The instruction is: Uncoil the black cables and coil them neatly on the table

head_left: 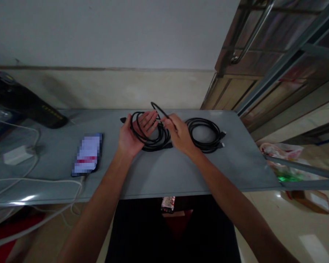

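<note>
Between both hands (137,133) (181,135) hangs the looped black cable (153,140).

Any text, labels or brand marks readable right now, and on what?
None can be read.
Black case at far left: yellowish lettering, too blurred.
Flat item left of the left hand: pixelated over.
Small packet below the table edge: print too small.

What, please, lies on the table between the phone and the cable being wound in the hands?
In the head view, only the left hand and bare table lie between the phone and the held cable.
</note>
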`<control>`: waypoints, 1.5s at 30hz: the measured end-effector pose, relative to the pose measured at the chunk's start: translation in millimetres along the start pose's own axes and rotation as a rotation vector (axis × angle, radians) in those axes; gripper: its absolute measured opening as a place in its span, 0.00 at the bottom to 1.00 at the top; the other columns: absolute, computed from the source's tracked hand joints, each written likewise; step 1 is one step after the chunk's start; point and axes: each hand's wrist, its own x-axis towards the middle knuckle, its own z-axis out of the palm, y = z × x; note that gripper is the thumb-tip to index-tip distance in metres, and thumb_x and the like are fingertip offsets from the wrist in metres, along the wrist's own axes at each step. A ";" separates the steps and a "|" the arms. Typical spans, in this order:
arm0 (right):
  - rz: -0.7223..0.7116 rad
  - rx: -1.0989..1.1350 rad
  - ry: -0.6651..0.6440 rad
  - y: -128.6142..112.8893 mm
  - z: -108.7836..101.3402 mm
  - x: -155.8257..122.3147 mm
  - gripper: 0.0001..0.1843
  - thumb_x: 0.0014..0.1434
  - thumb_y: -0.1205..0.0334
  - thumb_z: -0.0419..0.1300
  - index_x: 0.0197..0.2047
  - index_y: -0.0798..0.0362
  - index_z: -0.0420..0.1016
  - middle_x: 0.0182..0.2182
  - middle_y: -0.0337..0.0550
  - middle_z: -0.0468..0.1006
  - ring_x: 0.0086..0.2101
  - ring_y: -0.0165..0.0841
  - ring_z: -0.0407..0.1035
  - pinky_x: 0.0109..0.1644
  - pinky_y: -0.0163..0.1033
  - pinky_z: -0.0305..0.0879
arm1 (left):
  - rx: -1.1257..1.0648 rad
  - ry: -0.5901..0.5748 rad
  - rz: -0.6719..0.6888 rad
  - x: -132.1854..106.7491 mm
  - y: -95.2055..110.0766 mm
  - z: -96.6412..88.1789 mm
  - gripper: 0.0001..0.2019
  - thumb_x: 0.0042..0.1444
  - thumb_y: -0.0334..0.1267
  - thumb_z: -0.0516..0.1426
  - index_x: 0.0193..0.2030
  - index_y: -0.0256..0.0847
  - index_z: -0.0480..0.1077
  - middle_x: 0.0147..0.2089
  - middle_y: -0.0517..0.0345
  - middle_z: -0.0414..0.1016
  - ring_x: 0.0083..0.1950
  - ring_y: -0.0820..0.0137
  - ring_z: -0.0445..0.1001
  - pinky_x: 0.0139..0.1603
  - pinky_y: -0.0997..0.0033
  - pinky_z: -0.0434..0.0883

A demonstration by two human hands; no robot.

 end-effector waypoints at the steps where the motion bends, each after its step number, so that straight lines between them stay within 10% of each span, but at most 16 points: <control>1: -0.037 -0.076 -0.114 0.2 4.7 -4.0 0.22 0.85 0.41 0.50 0.52 0.46 0.78 0.44 0.45 0.79 0.45 0.36 0.75 0.55 0.44 0.77 | 0.007 -0.001 0.007 0.9 0.4 -1.2 0.32 0.83 0.60 0.43 0.61 0.38 0.81 0.66 0.35 0.84 0.74 0.49 0.80 0.70 0.48 0.82; 5: -0.075 -0.248 -0.430 4.1 20.0 -14.4 0.17 0.86 0.48 0.51 0.57 0.47 0.77 0.51 0.48 0.83 0.52 0.40 0.78 0.62 0.46 0.74 | 0.026 0.000 0.027 2.2 2.2 -4.8 0.26 0.82 0.56 0.50 0.62 0.40 0.81 0.60 0.41 0.87 0.68 0.53 0.85 0.66 0.56 0.84; 10: -0.048 -0.315 -0.505 6.9 27.7 -19.2 0.15 0.85 0.51 0.54 0.63 0.47 0.77 0.48 0.47 0.87 0.48 0.41 0.82 0.57 0.45 0.75 | -0.019 0.026 0.027 -0.9 4.1 -2.2 0.18 0.83 0.47 0.55 0.65 0.41 0.80 0.46 0.52 0.89 0.48 0.66 0.89 0.57 0.69 0.85; 20: -0.129 -0.299 -0.504 5.2 27.8 -21.2 0.27 0.76 0.51 0.70 0.72 0.43 0.70 0.60 0.49 0.86 0.57 0.45 0.82 0.66 0.53 0.73 | -0.167 -0.088 0.019 -15.4 12.8 12.1 0.17 0.86 0.40 0.51 0.68 0.42 0.78 0.22 0.73 0.58 0.16 0.79 0.57 0.26 0.78 0.72; 31: -0.179 -0.455 -0.341 6.1 9.5 -9.3 0.08 0.72 0.72 0.64 0.44 0.48 0.75 0.44 0.47 0.85 0.48 0.44 0.78 0.65 0.52 0.69 | -0.097 -0.077 -0.003 -16.8 16.0 -1.9 0.23 0.85 0.54 0.48 0.60 0.46 0.82 0.17 0.72 0.52 0.14 0.76 0.47 0.15 0.73 0.53; 40: -0.125 -0.400 0.081 8.4 -3.6 -3.1 0.10 0.81 0.52 0.58 0.52 0.43 0.80 0.71 0.50 0.74 0.73 0.50 0.64 0.79 0.67 0.59 | -0.007 -0.082 -0.154 -20.2 16.5 6.7 0.23 0.86 0.46 0.48 0.49 0.41 0.82 0.17 0.72 0.50 0.13 0.78 0.44 0.12 0.79 0.50; 45: -0.108 -0.300 0.061 19.4 -5.6 -2.7 0.15 0.83 0.49 0.52 0.59 0.42 0.78 0.74 0.49 0.70 0.74 0.46 0.65 0.81 0.64 0.64 | 0.028 -0.115 -0.165 -20.4 11.4 15.2 0.12 0.83 0.36 0.54 0.55 0.39 0.81 0.18 0.74 0.53 0.13 0.80 0.49 0.15 0.81 0.57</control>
